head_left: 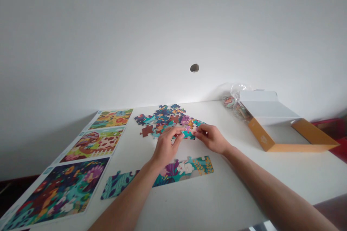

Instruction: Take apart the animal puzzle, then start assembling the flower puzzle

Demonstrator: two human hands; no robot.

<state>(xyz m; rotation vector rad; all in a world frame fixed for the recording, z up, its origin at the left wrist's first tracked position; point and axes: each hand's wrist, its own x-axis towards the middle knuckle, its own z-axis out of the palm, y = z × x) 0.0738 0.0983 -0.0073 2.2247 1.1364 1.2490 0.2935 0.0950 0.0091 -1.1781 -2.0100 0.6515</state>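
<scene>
A teal and pink jigsaw puzzle piece (189, 134) is held between my two hands, just in front of the loose pile. My left hand (167, 143) has its thumb and index finger closed at the left end of the piece. At its right end my right hand (213, 139) pinches with curled fingers. Behind them lies a heap of mixed puzzle pieces (164, 115), partly hidden by my left hand. Nearer to me, a joined puzzle strip (199, 166) with a white rabbit and leaves runs beneath my left forearm, which covers its middle.
On the left lies a printed picture sheet (62, 191) with three scenes. An open orange box (292, 147) stands on the right, beside a clear plastic bag (240, 103) with pieces inside. The white table (189, 202) meets a wall (151, 43) with a small hole (194, 68).
</scene>
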